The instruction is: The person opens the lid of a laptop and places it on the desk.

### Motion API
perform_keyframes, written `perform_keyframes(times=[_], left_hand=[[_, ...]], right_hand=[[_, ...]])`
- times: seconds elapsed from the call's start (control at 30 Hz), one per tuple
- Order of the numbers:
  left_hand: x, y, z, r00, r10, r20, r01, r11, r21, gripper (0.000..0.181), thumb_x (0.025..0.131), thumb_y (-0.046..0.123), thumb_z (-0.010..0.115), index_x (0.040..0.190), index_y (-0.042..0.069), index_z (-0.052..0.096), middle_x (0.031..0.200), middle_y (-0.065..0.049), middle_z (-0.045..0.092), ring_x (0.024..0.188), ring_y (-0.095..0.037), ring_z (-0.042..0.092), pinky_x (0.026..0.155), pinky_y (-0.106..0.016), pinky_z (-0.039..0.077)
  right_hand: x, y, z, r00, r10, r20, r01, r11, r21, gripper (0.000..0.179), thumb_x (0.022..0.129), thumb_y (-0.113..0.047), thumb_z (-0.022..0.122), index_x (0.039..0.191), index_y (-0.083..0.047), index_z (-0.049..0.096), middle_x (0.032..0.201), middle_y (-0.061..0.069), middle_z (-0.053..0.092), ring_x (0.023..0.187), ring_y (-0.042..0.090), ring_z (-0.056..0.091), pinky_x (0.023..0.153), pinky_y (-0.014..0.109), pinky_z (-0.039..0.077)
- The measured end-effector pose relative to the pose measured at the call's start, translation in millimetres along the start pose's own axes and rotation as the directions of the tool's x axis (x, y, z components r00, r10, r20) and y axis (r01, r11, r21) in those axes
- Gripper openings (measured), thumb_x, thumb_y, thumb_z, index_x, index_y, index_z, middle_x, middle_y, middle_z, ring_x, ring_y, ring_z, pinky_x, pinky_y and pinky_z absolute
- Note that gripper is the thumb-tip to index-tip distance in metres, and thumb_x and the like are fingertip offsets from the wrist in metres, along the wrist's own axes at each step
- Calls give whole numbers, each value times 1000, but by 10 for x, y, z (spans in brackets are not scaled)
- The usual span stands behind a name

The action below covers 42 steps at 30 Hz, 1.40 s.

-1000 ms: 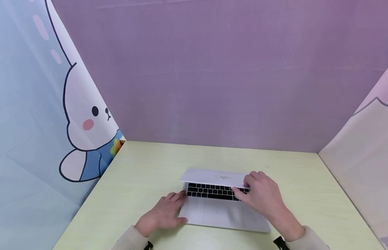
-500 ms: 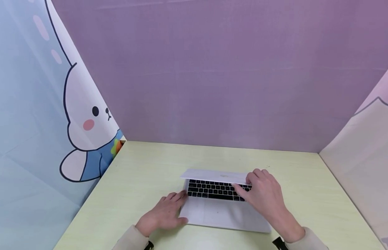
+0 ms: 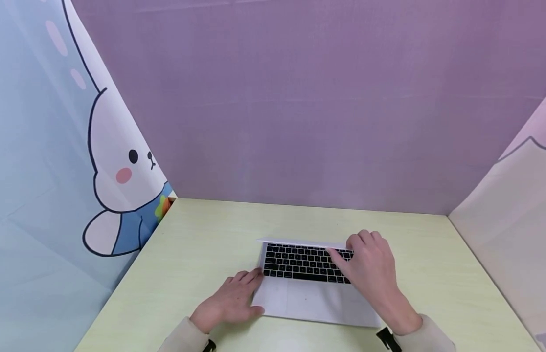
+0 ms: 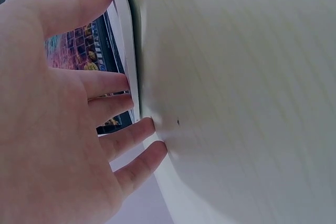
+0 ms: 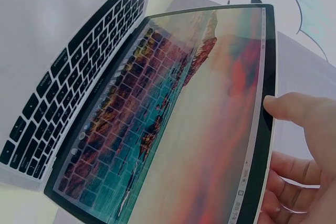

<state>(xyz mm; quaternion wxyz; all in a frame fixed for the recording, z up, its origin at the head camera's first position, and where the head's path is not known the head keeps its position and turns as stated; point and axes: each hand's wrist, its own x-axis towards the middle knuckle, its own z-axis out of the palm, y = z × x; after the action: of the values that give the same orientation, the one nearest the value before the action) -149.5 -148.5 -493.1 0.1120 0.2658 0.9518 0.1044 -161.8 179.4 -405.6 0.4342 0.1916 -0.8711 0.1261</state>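
A silver laptop (image 3: 299, 298) lies on the table with its lid partly raised and its black keyboard (image 3: 299, 261) in sight. In the head view the lid (image 3: 299, 242) stands nearly edge-on. My right hand (image 3: 372, 266) pinches the lid's top edge near its right corner, thumb on the screen side and fingers behind. In the right wrist view the screen (image 5: 199, 114) is lit with a coastal picture and mirrors the keys. My left hand (image 3: 233, 300) rests at the base's left edge, fingers straight, fingertips touching the edge and the tabletop in the left wrist view.
The pale wooden table (image 3: 220, 225) runs back to a purple cloth wall (image 3: 308, 107). On the left hangs a blue cloth with a cartoon rabbit (image 3: 123, 171); a light cloth (image 3: 515, 220) borders the right side.
The lid has tilted further up and back with my right hand, which moved slightly away from me. More keyboard rows now show. My left hand has stayed in place.
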Motion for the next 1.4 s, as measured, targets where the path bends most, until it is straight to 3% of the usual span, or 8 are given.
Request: perform_keyframes(times=[0.53, 1.4], left_hand=[[-27, -8, -8, 1000, 3, -2, -3, 1000, -12, 81, 93, 52, 64, 155, 4, 41, 163, -12, 33, 141, -36, 38, 107, -59, 37], [-4, -15, -13, 1000, -5, 16, 5, 1000, -2, 82, 93, 54, 64, 155, 6, 41, 164, -11, 32, 142, -34, 37, 107, -59, 37]], right_hand=[[83, 13, 57, 998, -5, -62, 4, 1000, -14, 41, 72, -37, 82, 64, -3, 61, 64, 7, 56, 57, 29, 47, 51, 36, 36], [335, 81, 140, 998, 47, -36, -48, 998, -44, 44, 71, -37, 88, 65, -2, 63, 63, 9, 57, 59, 33, 49, 52, 42, 39]])
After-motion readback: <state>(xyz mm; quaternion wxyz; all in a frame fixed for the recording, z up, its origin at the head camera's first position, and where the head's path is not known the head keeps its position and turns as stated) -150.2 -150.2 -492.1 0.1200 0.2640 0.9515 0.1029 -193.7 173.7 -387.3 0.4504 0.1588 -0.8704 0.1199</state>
